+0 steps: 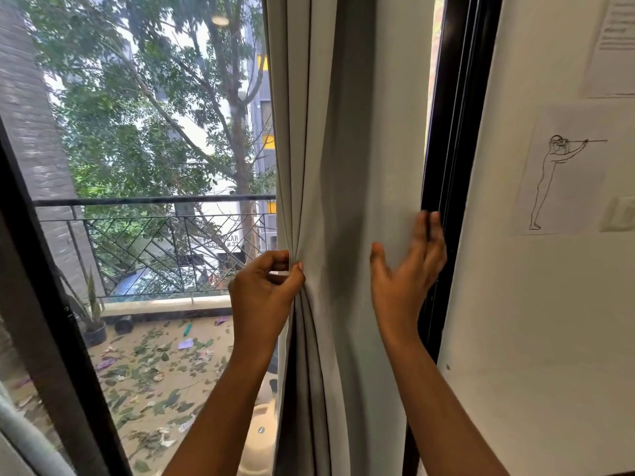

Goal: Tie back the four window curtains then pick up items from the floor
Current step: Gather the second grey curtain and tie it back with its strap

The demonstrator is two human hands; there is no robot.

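A pale grey curtain (343, 149) hangs in folds at the right side of the window, beside the black frame (446, 132). My left hand (264, 290) pinches the curtain's left edge and bunches the cloth there. My right hand (405, 269) is open, fingers straight up, its palm against the curtain's right edge next to the frame. No tie-back cord shows in view.
A white wall (515, 304) with a line drawing (563, 173) and a printed sheet (615, 42) stands to the right. Behind the glass lie a balcony with a black railing (154, 235), scattered leaves (147, 372) and a potted plant (92, 324). Another grey curtain's edge (20, 438) shows bottom left.
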